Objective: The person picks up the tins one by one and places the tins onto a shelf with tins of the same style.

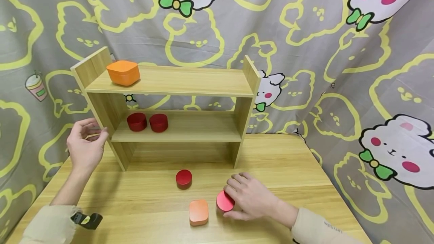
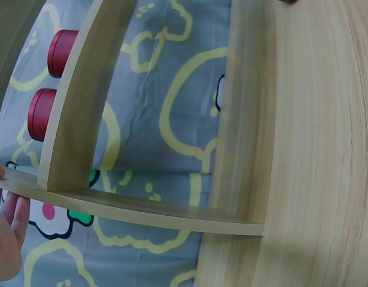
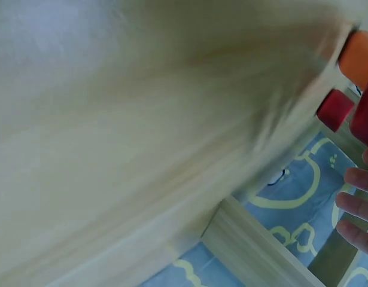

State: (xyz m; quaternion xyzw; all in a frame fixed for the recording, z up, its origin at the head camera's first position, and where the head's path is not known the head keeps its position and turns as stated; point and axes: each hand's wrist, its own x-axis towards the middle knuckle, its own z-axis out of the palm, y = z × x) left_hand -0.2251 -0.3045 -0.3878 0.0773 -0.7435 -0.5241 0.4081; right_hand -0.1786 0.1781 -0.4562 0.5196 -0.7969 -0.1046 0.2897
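My left hand [image 1: 86, 144] grips the left side panel of a light wooden shelf [image 1: 176, 136]; in the left wrist view the thumb and fingers of the left hand [image 2: 7, 233] lie on opposite sides of the panel edge. Low over the table at the right, my right hand [image 1: 251, 198] holds a small red round tin [image 1: 225, 201] between thumb and fingers. Just left of it stands an orange rounded-square tin [image 1: 198, 212], and another red round tin [image 1: 184, 179] is a little farther back. In the right wrist view the held tin [image 3: 366, 119] is partly cut off.
Two red round tins [image 1: 137, 122] [image 1: 159, 122] sit side by side at the left of the middle shelf board. A larger orange tin [image 1: 123, 73] stands on the top board's left end. A patterned grey curtain [image 1: 305, 48] hangs behind the wooden table [image 1: 278, 161].
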